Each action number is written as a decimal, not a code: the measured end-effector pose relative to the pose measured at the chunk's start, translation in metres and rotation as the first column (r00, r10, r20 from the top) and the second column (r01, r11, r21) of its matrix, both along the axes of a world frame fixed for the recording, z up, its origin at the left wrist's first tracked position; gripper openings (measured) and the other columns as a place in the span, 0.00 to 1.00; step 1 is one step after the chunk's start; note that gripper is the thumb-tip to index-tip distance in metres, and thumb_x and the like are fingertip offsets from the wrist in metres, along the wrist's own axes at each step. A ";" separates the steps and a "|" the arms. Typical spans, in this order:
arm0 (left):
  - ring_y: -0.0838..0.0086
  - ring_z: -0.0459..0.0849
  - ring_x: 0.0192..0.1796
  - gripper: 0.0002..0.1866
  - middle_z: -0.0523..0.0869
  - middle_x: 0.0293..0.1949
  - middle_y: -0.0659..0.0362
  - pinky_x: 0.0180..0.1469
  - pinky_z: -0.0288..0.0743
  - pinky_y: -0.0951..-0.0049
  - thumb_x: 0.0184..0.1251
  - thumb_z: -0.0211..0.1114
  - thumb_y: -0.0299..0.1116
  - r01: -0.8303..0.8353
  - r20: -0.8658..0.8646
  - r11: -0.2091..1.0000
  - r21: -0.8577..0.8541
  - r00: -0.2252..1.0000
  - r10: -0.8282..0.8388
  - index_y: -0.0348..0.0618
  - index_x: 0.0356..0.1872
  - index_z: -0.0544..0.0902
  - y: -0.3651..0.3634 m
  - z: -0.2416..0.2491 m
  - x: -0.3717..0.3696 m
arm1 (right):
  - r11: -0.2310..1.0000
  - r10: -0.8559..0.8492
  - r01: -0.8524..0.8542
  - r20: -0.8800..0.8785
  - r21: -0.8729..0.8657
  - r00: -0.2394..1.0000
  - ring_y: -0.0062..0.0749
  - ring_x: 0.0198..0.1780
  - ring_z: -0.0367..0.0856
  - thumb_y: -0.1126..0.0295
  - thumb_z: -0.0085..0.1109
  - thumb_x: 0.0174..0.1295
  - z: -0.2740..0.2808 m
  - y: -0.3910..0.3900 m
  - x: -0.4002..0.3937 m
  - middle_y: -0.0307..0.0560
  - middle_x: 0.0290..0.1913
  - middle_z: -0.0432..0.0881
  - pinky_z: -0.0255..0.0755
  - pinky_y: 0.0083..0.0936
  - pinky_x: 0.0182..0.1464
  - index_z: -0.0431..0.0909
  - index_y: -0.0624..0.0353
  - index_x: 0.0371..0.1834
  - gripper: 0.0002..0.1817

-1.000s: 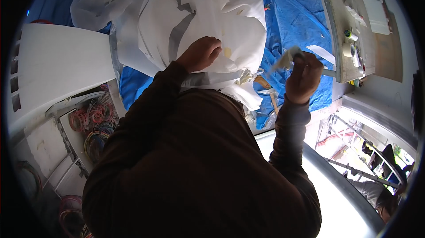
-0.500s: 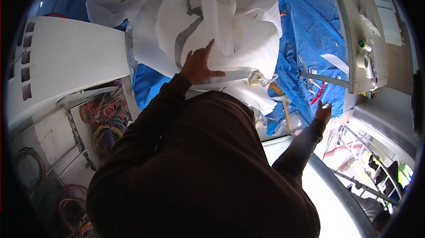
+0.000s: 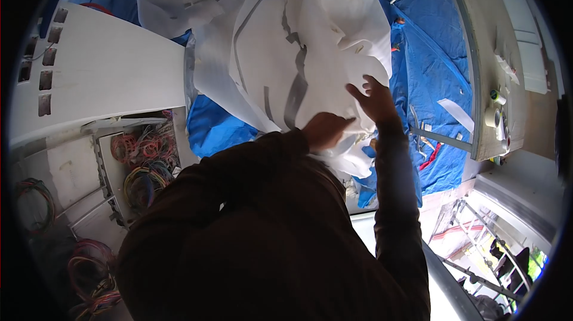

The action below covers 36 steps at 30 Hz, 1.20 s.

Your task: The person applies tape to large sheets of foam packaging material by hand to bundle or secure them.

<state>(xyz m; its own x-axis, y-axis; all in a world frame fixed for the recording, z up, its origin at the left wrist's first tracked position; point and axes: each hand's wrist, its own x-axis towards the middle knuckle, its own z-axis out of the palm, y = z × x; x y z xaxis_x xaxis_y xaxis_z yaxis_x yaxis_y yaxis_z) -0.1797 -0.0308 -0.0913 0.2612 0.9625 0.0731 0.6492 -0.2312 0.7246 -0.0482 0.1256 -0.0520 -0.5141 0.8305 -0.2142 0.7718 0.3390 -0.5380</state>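
A large white sheet (image 3: 334, 52) with grey tape strips (image 3: 296, 85) lies crumpled in front of me over blue tarp. My left hand (image 3: 327, 131) is at the sheet's near part, one finger stretched out to the right; its other fingers are partly hidden, and nothing shows in it. Just beyond and to the right, my right hand (image 3: 376, 100) is over the sheet's right part, thumb and fingers apart, holding nothing. Whether either hand touches the sheet is hard to tell.
Blue tarp (image 3: 436, 52) with scraps lies at the right, beside a shelf (image 3: 501, 124) with tape rolls (image 3: 492, 117). Bundled wires (image 3: 146, 148) and a white panel (image 3: 113, 64) are at the left. A metal ladder-like frame (image 3: 507, 255) stands lower right.
My right hand has moved up and left from the tarp to over the sheet. My left hand has moved right and nearer to me. The view has shifted, and the sheet's folds look different.
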 end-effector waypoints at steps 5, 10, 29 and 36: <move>0.53 0.87 0.34 0.14 0.84 0.26 0.52 0.38 0.79 0.51 0.62 0.62 0.30 0.158 0.091 0.987 -0.009 0.983 -0.157 0.47 0.49 0.85 -0.001 0.017 0.032 | 0.971 0.064 -0.191 0.617 0.143 0.785 0.55 0.51 0.88 0.53 0.67 0.62 -0.086 0.037 -0.060 0.59 0.47 0.88 0.83 0.43 0.55 0.81 0.59 0.53 0.24; 0.54 0.81 0.59 0.30 0.85 0.54 0.51 0.65 0.72 0.55 0.62 0.73 0.43 0.224 0.373 0.942 -0.250 0.920 -0.120 0.48 0.65 0.79 -0.006 0.060 -0.035 | 0.872 0.135 -0.250 0.285 0.420 0.949 0.60 0.50 0.84 0.63 0.60 0.61 -0.149 0.078 0.038 0.64 0.47 0.85 0.77 0.53 0.55 0.82 0.62 0.50 0.17; 0.34 0.43 0.82 0.80 0.44 0.80 0.30 0.74 0.48 0.24 0.33 0.71 0.85 -0.893 -0.384 0.044 -0.447 0.235 0.893 0.52 0.84 0.41 0.158 -0.055 -0.185 | 0.734 -0.152 -0.123 0.339 0.668 0.929 0.52 0.41 0.86 0.76 0.59 0.69 0.180 -0.067 0.289 0.52 0.41 0.87 0.79 0.43 0.44 0.83 0.58 0.54 0.12; 0.78 0.77 0.27 0.22 0.84 0.26 0.60 0.31 0.74 0.71 0.61 0.78 0.46 -0.349 0.411 0.593 -0.726 0.472 0.780 0.33 0.39 0.87 0.163 -0.161 -0.171 | 0.698 -0.543 0.176 0.353 0.694 0.762 0.56 0.45 0.85 0.75 0.58 0.71 0.188 -0.145 0.395 0.55 0.44 0.86 0.79 0.43 0.49 0.81 0.62 0.55 0.11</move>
<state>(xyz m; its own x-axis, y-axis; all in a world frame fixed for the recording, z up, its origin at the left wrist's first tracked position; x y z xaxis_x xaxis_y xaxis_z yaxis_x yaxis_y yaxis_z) -0.3504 0.1322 -0.2519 -0.2718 0.7892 -0.5507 -0.1994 0.5137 0.8345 0.3465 -0.0189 0.1360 -0.1117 0.9590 0.2606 0.9831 0.0683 0.1700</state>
